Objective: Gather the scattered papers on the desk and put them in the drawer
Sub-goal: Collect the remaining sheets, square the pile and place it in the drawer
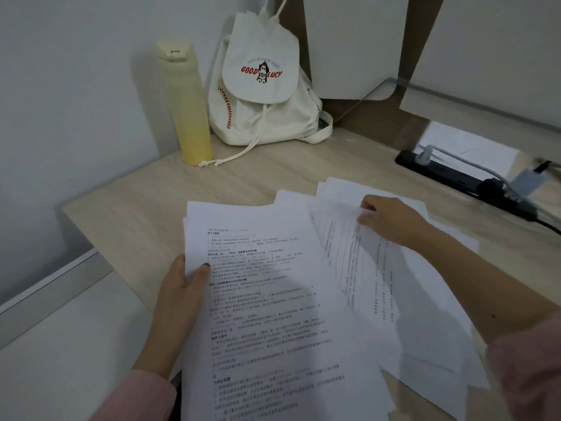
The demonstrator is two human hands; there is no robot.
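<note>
Left hand (182, 287) grips the gathered stack of printed white paper sheets (267, 314) at its edge, thumb on top, likely keeping it squared. Right hand (387, 220) pinches a loose white sheet (334, 232) from those fanned on the pale wood surface (136, 214), apparently to add it. Drawer not in view.

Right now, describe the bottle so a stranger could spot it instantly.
Go to the far left corner of the desk, by the wall. Beside the cream backpack stands a tall upright bottle, the only pale yellow thing there.
</note>
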